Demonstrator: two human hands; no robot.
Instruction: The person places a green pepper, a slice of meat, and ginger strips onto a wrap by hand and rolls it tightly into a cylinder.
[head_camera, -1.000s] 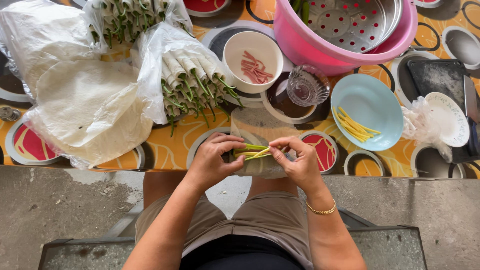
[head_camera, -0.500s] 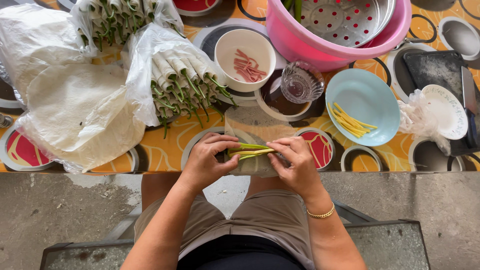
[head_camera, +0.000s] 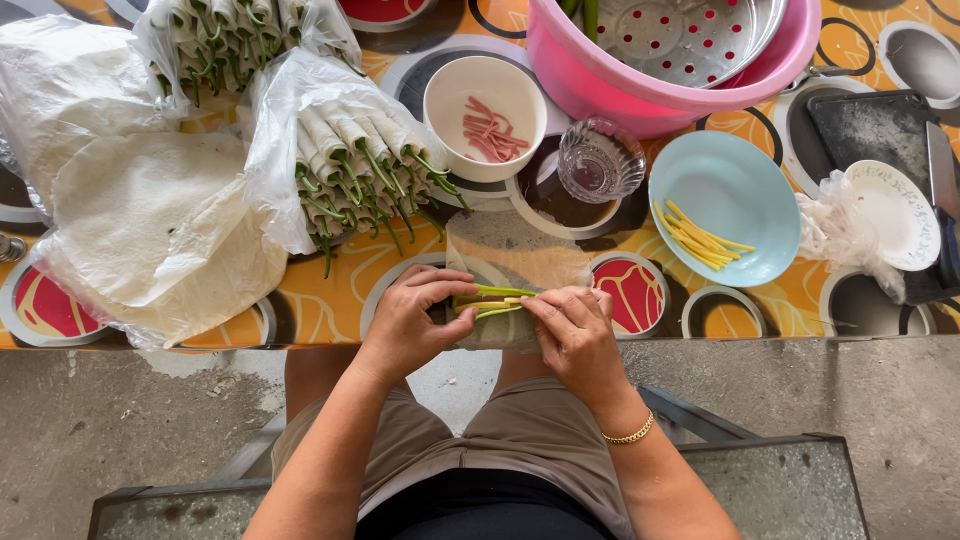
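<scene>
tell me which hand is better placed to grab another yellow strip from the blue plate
Right. The right hand sits on the side of the blue plate with the yellow strips; the left hand is farther off.

Green and yellow vegetable strips (head_camera: 497, 300) bundled crosswise on translucent rice paper sheet (head_camera: 500, 255) at table edge, pinched between hands

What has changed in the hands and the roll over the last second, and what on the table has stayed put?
Both hands, left hand and right hand, keep hold of the green stalks on the translucent wrapper; the fingers have closed in a little, tucking the wrapper's near edge over the stalks. Nothing was picked up or let go. The white bowl, blue plate, pink basin and bagged rolls stayed as they were.
</scene>
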